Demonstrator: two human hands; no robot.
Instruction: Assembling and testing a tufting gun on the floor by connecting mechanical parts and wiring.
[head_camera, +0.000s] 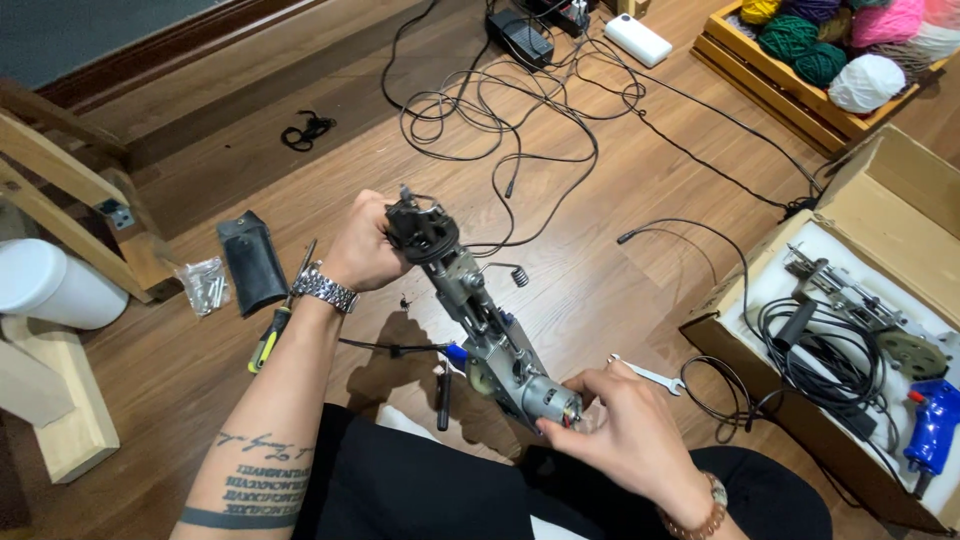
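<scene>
Right hand (625, 425) pinches tool (480, 315) motor end | left hand (365, 248) clasps its far head | axis slants away-left, right hand nearer

An open brown cardboard box (880, 215) right; small clear bag (205, 284), perhaps screws, left.

Warm brown wooden plank floor (620, 270) fills the room.
Pale timber frame (70, 190) stands left; dark wooden skirting board (170, 50) runs behind.
</scene>
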